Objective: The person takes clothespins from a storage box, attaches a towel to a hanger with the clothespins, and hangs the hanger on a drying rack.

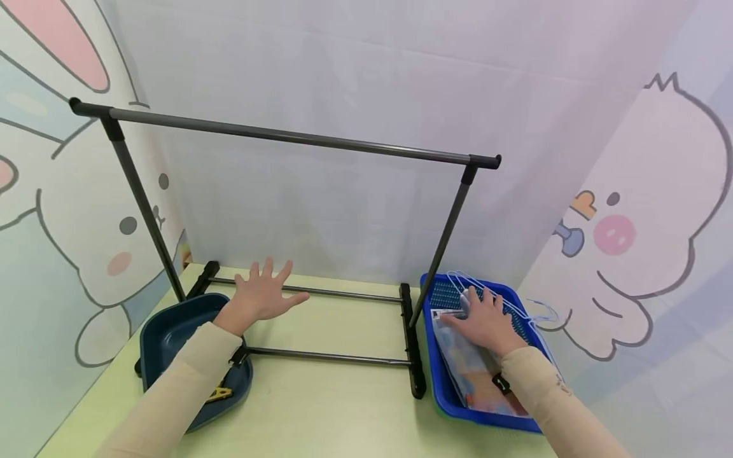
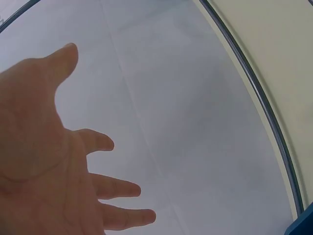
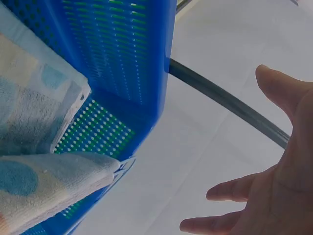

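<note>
My left hand (image 1: 262,292) is held with fingers spread beside the dark teal tray (image 1: 157,340), overlapping the rear base bar of a black clothes rack (image 1: 298,137) in the head view. Nothing is in its palm (image 2: 44,161) in the left wrist view. Over the blue basket (image 1: 438,385) at right, my right hand (image 1: 487,320) has its fingers extended and holds nothing. Folded pastel towels (image 3: 34,88) lie in that basket, with pale wire hangers (image 1: 465,280) behind and beside them. The right wrist view shows the right hand (image 3: 274,196) apart from the towels.
A yellow item (image 1: 220,394) lies in the teal tray, partly hidden by my left sleeve. The rack's right foot (image 1: 413,356) stands close to the basket on the pale table (image 1: 321,407). White curtains (image 1: 321,210) with cartoon animals enclose the back and sides.
</note>
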`<action>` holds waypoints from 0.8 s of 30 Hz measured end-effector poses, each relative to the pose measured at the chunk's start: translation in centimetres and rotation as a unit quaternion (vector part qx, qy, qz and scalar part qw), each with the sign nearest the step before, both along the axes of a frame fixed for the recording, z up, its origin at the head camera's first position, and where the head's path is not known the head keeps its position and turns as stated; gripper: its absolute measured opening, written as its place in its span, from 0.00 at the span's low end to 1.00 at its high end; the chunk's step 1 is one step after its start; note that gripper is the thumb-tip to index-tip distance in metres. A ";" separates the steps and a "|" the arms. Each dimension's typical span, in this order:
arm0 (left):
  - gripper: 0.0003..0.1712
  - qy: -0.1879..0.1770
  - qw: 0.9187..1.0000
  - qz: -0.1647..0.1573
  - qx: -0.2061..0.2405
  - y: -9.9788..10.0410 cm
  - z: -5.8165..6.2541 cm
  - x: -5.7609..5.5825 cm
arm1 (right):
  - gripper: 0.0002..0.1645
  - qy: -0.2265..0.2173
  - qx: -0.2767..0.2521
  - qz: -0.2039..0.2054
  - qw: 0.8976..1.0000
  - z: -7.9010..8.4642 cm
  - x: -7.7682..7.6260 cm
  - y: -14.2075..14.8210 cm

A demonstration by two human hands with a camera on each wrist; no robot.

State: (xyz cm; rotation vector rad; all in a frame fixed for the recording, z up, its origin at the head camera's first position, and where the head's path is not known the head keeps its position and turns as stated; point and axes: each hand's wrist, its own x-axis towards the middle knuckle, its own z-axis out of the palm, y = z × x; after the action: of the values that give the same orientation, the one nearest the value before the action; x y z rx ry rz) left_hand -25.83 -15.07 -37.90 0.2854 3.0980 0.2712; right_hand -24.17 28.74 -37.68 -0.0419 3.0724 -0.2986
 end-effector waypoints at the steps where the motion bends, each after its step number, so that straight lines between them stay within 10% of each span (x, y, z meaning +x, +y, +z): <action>1: 0.53 -0.001 1.000 -0.001 0.003 -0.1 0.0 0.0 | 0.67 -0.001 0.003 -0.002 1.000 0.0 0.0 0.1; 24: 0.17 0.053 0.998 -0.036 0.022 -4.6 -0.1 0.0 | 0.36 -0.039 -0.024 0.017 0.999 0.7 0.3 2.6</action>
State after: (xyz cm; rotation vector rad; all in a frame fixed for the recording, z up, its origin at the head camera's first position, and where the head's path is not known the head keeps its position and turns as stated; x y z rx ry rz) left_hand -25.88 -19.64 -38.02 0.4259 3.1802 0.3338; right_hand -23.91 31.31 -36.99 -0.0840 2.9844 -0.3630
